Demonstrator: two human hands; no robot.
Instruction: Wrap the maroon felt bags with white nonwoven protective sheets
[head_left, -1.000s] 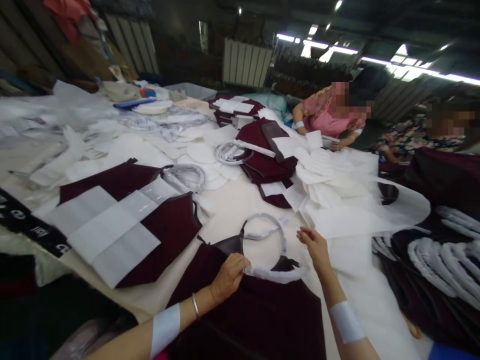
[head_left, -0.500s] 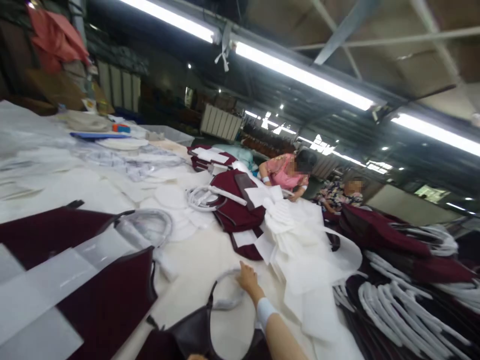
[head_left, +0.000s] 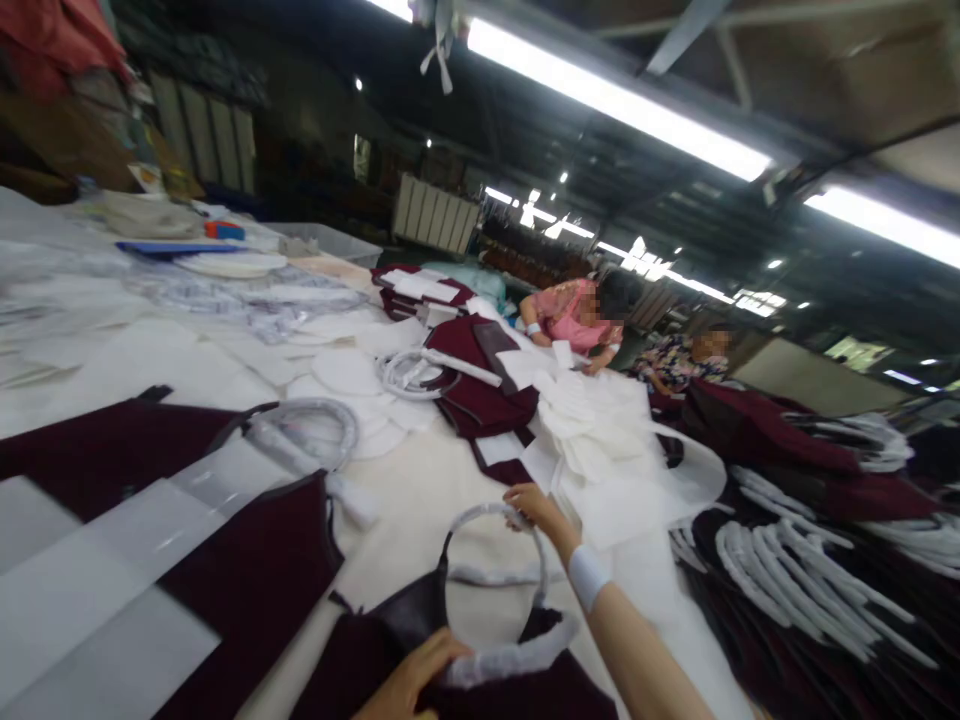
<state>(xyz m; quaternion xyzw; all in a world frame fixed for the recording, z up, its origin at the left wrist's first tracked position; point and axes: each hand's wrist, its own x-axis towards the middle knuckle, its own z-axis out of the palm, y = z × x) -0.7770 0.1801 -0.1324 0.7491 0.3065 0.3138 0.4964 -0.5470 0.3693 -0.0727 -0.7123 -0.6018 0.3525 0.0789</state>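
Note:
A dark maroon bag [head_left: 352, 665] with a black trim lies at the bottom centre, its looped handle [head_left: 487, 510] wrapped in clear plastic and standing up. My right hand [head_left: 529, 505], with a white band on the wrist, is closed on the upper right of that loop. Lower down, my left hand [head_left: 420, 675] has its fingers on the end of another plastic-wrapped handle [head_left: 514, 660] lying across the bag. Some of the left fingers are cut off by the bottom edge.
Another maroon bag [head_left: 247, 580] with white sheets is at left. White sheets [head_left: 600, 470] are piled right of centre, near a maroon bag [head_left: 487, 385]. Wrapped handles [head_left: 795, 580] are stacked at right. Two people [head_left: 570, 315] work beyond the table.
My left hand has come further into view, onto the lower wrapped handle. My right hand has shifted right and up slightly, and the handle loop now stands higher. The view has tilted down a little.

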